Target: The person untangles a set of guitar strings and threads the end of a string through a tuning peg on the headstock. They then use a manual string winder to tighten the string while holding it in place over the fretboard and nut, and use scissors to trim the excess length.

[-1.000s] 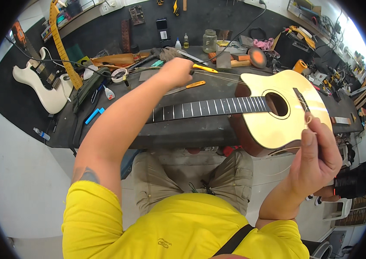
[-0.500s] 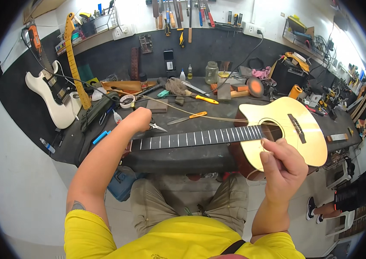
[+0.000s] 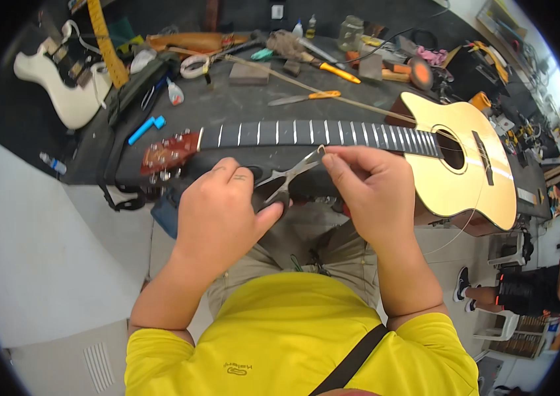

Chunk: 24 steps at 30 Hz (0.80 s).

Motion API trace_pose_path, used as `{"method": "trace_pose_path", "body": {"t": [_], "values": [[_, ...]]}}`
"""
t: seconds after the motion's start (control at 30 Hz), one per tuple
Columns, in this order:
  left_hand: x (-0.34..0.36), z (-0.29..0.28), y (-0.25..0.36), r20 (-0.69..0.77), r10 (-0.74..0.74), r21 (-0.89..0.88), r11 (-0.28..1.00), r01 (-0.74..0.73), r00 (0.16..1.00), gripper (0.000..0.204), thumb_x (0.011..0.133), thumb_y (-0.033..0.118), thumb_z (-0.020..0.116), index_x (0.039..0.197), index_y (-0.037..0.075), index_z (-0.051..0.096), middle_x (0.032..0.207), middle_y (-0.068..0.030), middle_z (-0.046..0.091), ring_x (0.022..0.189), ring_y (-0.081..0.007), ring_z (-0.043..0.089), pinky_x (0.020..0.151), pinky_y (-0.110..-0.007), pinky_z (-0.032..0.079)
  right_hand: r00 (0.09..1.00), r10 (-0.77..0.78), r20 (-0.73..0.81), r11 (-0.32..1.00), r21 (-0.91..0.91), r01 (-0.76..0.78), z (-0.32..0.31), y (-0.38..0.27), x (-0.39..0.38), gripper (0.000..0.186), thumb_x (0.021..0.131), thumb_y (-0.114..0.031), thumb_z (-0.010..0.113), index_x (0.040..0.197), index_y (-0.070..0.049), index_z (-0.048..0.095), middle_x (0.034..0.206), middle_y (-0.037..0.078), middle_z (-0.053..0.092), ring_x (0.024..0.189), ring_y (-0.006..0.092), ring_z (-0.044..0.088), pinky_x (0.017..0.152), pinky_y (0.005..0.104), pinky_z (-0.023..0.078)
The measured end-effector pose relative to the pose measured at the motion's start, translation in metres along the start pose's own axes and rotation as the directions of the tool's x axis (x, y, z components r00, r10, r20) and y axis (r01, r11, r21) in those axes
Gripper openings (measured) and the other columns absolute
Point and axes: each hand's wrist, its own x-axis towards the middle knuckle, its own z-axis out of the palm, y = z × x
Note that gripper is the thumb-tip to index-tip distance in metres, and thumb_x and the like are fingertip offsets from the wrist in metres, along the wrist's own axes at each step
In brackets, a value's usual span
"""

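Curled the left hand (image 3: 217,208) around the dark handles of a pair of scissors (image 3: 287,174), with the thumb pressed against the nearer loop. Aimed the silver blades up and to the right, toward the fingertips of the other hand. Pinched the small curled end of a pale string (image 3: 321,150) between the thumb and forefinger of the right hand (image 3: 379,191), right by the scissor tips. Could not tell contact between blade and string from a slight gap. Held both hands near each other without touching, over the near edge of the dark counter (image 3: 211,99).

Had an acoustic guitar (image 3: 448,191) lying face up along the counter, pale body to the right, fretboard (image 3: 286,133) just beyond the hands, reddish-brown headstock (image 3: 171,152) to the left. Saw a thin strand (image 3: 457,240) curving down past the near side of the body. Could not trace it to the pinched end.

Saw long tan strands (image 3: 280,76) running leftward from the guitar's shoulder, behind the fretboard, with an orange-handled knife (image 3: 305,98) lying near them. Noted a blue string winder (image 3: 146,130) beyond the headstock, then a small white bottle (image 3: 175,93), a roll of tape (image 3: 195,66) and a grey block (image 3: 249,73) farther back. Glimpsed a white electric guitar (image 3: 62,89) at the far left.
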Motion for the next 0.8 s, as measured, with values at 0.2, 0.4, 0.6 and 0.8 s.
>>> {"method": "trace_pose_path", "body": {"t": [0.2,0.4,0.6,0.8], "values": [[-0.01,0.016,-0.044,-0.318,0.191,0.086,0.981,-0.172,0.929,0.047,0.066,0.024,0.102,0.085,0.001,0.066,0.098,-0.0122,0.069,0.077,-0.0329,0.069,0.068,-0.041,0.058,0.935,0.222,0.278,0.785,0.517,-0.34,0.008,0.0,0.012,0.023,0.099,-0.018,0.083,0.109,0.003,0.085,0.077,-0.001,0.073,0.064,0.0045,0.056,0.056,0.025,0.041],[-0.001,0.0,-0.061,-0.352,0.244,0.18,0.965,-0.19,0.904,0.05,0.063,0.021,0.104,0.089,-0.001,0.068,0.103,-0.0145,0.071,0.077,-0.0328,0.071,0.068,-0.041,0.059,0.794,0.175,0.582,0.33,0.726,-0.604,0.018,0.021,0.018,0.023,0.104,-0.016,0.077,0.109,0.007,0.079,0.064,-0.01,0.044,0.056,0.004,0.031,0.054,0.0285,0.026],[-0.003,-0.014,-0.065,-0.22,0.325,0.213,0.936,-0.28,0.92,0.056,0.059,0.02,0.102,0.099,0.0,0.069,0.114,-0.0182,0.071,0.094,-0.0354,0.075,0.076,-0.042,0.062,0.72,0.186,0.669,0.161,0.702,-0.693,0.026,0.021,0.012,0.024,0.106,-0.017,0.073,0.11,0.006,0.076,0.063,-0.01,0.04,0.055,0.0052,0.033,0.056,0.0277,0.029],[-0.004,-0.021,-0.068,-0.219,0.364,0.232,0.921,-0.314,0.905,0.055,0.058,0.02,0.101,0.098,0.0,0.069,0.116,-0.0187,0.072,0.092,-0.0351,0.075,0.076,-0.041,0.062,0.712,0.19,0.676,0.121,0.704,-0.7,0.023,0.02,0.006,0.023,0.107,-0.016,0.072,0.111,0.007,0.076,0.063,-0.011,0.039,0.055,0.0051,0.034,0.056,0.0277,0.029]]}}
